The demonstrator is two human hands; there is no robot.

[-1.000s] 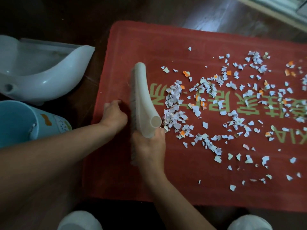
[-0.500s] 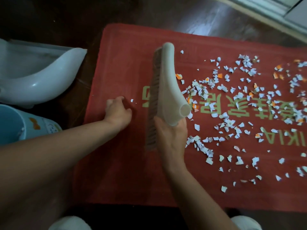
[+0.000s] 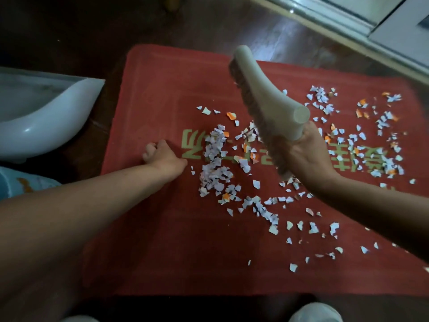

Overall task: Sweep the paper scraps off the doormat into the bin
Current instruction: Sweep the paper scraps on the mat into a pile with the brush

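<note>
A red doormat [image 3: 162, 240] lies on the dark floor, strewn with white and orange paper scraps [image 3: 216, 168]; a denser heap sits mid-mat, looser bits spread to the right. My right hand [image 3: 306, 156] grips a cream brush head [image 3: 262, 98] by its stub handle, tilted and lifted above the scraps, bristles facing left and down. My left hand [image 3: 162, 154] rests curled on the mat just left of the heap, holding nothing. A blue bin [image 3: 14, 182] peeks in at the left edge.
A white dustpan [image 3: 46, 122] lies on the floor left of the mat. A pale door threshold [image 3: 348, 24] runs across the top right. White shoe tips [image 3: 315, 312] show at the bottom edge.
The brush has swung from the mat's left side to the right and lifted off the mat, uncovering the swept heap. My left hand has stayed pressed on the mat.
</note>
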